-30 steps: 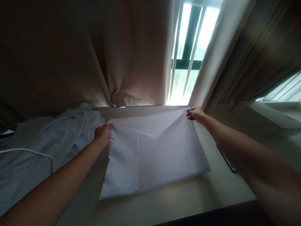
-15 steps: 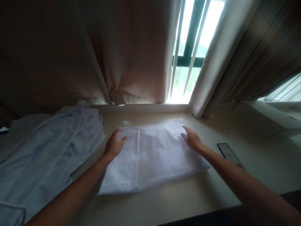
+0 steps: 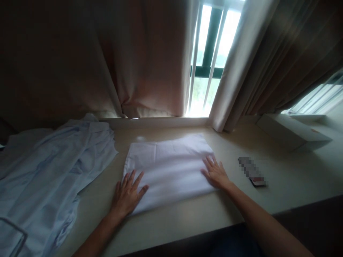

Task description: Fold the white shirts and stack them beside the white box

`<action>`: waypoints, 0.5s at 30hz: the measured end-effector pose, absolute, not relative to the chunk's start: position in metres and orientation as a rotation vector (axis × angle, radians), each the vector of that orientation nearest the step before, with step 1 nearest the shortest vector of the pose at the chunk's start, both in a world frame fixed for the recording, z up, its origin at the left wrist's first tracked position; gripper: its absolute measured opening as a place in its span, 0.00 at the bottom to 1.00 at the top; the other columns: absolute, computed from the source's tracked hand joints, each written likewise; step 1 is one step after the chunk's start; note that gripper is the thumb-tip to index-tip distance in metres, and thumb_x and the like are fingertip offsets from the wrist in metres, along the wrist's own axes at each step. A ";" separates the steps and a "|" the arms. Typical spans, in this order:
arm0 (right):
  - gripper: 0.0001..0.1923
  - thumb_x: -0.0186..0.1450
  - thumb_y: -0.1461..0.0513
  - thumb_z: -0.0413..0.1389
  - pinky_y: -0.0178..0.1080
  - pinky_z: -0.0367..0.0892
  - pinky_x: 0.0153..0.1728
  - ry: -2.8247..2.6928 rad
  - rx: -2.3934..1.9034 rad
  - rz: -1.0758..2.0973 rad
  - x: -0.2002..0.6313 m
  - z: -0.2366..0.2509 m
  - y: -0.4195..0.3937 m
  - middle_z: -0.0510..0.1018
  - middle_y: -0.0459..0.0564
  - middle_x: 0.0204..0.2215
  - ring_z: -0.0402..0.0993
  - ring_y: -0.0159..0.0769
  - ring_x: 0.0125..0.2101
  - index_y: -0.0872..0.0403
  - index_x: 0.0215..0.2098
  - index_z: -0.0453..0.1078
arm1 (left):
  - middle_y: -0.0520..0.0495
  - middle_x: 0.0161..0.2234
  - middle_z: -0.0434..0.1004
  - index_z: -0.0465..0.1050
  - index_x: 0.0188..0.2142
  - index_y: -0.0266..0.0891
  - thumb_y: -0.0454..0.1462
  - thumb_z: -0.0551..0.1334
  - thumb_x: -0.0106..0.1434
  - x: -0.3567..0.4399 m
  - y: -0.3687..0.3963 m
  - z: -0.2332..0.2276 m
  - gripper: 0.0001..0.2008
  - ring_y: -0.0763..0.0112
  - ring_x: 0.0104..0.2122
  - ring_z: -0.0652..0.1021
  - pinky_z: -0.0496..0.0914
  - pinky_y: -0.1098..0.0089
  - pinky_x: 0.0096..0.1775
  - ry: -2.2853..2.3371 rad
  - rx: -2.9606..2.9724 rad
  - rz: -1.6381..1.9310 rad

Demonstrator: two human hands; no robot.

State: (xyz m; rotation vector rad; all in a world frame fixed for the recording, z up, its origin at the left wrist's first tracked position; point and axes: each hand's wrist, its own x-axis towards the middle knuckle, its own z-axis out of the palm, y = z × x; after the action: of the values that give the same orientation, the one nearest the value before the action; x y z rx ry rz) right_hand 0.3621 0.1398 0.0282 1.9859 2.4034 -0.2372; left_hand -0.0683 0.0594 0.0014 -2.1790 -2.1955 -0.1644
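while both forearms reach forward over the table (image 3: pixel 187 221), the left hand (image 3: pixel 127 194) lies flat, fingers spread, on the near left corner of the folded white cloth (image 3: pixel 167 167); the right hand (image 3: pixel 215 174) presses palm-down on its right edge, grasping nothing; a phone (image 3: pixel 253 172) lies just beside.

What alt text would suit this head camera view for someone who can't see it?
Two bare hands, left hand and right hand, press flat on a folded white cloth on a pale table. A heap of light blue garments lies left; curtains hang behind.
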 end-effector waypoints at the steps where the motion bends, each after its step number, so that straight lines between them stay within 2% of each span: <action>1: 0.36 0.69 0.41 0.32 0.61 0.34 0.63 2.398 2.006 -0.245 0.362 0.026 0.140 0.37 0.44 0.71 0.28 0.49 0.69 0.45 0.71 0.41 | 0.46 0.70 0.42 0.47 0.68 0.52 0.57 0.45 0.65 -0.068 0.059 0.001 0.34 0.51 0.68 0.45 0.47 0.44 0.62 -2.202 -2.168 -0.169; 9: 0.36 0.69 0.41 0.32 0.61 0.34 0.64 2.343 2.078 -0.283 0.361 0.027 0.134 0.36 0.43 0.71 0.27 0.46 0.69 0.43 0.71 0.39 | 0.45 0.70 0.45 0.50 0.67 0.52 0.58 0.45 0.65 -0.054 0.055 0.007 0.34 0.52 0.68 0.47 0.47 0.45 0.62 -2.230 -2.126 -0.190; 15: 0.36 0.69 0.41 0.32 0.60 0.35 0.64 2.314 2.142 -0.277 0.376 0.025 0.112 0.39 0.45 0.71 0.30 0.45 0.69 0.44 0.71 0.40 | 0.47 0.70 0.46 0.52 0.67 0.53 0.58 0.46 0.65 -0.042 0.052 0.015 0.34 0.53 0.68 0.47 0.45 0.47 0.64 -2.249 -2.180 -0.205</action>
State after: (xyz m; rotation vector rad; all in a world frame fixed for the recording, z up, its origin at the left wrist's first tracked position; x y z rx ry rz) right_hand 0.3760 0.1116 0.0246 2.1417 2.3144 -0.2772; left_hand -0.0415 0.0521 0.0154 -2.1803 -2.2488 -0.2047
